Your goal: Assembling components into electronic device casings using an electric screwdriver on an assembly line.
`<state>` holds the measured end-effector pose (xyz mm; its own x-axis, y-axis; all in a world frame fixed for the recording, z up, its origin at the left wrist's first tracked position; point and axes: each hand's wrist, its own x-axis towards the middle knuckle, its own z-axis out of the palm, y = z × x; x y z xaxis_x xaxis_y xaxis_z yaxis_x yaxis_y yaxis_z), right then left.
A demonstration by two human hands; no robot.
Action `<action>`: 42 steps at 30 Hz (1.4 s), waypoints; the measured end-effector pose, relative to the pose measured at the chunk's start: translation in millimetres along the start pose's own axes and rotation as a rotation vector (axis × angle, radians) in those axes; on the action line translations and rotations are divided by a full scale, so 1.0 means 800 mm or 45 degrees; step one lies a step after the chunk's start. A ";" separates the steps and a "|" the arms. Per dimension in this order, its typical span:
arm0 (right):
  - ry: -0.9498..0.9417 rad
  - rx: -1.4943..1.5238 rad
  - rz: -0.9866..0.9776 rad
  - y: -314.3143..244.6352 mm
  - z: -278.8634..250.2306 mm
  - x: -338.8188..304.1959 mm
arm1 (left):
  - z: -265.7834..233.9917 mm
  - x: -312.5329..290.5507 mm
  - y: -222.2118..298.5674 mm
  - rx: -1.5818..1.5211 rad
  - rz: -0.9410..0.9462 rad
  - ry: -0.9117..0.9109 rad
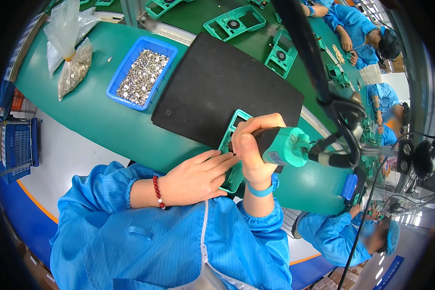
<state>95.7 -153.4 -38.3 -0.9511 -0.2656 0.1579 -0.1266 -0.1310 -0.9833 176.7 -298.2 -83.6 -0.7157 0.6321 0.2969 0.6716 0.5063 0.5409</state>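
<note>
My right hand (253, 150) is wrapped round a green and black electric screwdriver (285, 147), its cable end pointing away to the right. Beneath it lies a green plastic housing (238, 116), partly over the near edge of a black mat (227, 92). My left hand (195, 176) holds this housing from the left, fingers stretched across it and thumb by its near end. The left fingertips reach close to the screwdriver's front end. Both hands cover the screwdriver's tip and much of the housing's middle, so I cannot make out any screw there.
A blue tray (115, 89) of small metal screws stands left of the mat. Bags of small parts (75, 67) lie farther left. More green housings (234, 24) sit on the line beyond. A black stand arm (304, 48) crosses above. Several co-workers in blue sit at the right.
</note>
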 end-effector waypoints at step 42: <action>0.814 -0.548 -0.592 0.042 -0.103 -0.006 | 0.050 0.388 -0.133 0.067 0.093 0.116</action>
<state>72.6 -77.9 -79.4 -0.7362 0.3239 0.5942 -0.5103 0.3110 -0.8018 -109.0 -132.6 -80.1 -0.6775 0.6135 0.4057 0.7298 0.4925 0.4741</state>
